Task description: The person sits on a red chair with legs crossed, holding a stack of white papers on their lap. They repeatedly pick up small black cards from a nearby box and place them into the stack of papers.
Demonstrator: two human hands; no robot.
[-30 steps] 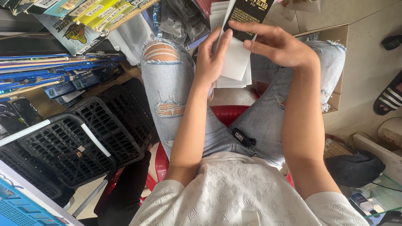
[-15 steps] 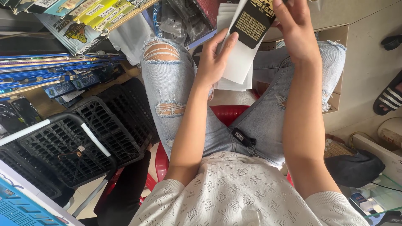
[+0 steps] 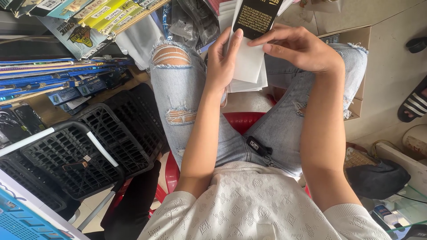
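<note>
White patterned knit top (image 3: 262, 204) with short sleeves, pale blue jeans (image 3: 182, 102) ripped at the knees.

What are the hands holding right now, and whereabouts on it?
Both hold a stack of flat white packets topped by a black card. The left hand grips its left edge; the right hand pinches the card's lower right edge.

The black card (image 3: 256, 18) runs off the top edge, so its upper end is unseen. The left hand (image 3: 224, 62) covers part of the white sheets (image 3: 248, 66) behind it. The sandal (image 3: 416, 104) is cut by the right edge.
</note>
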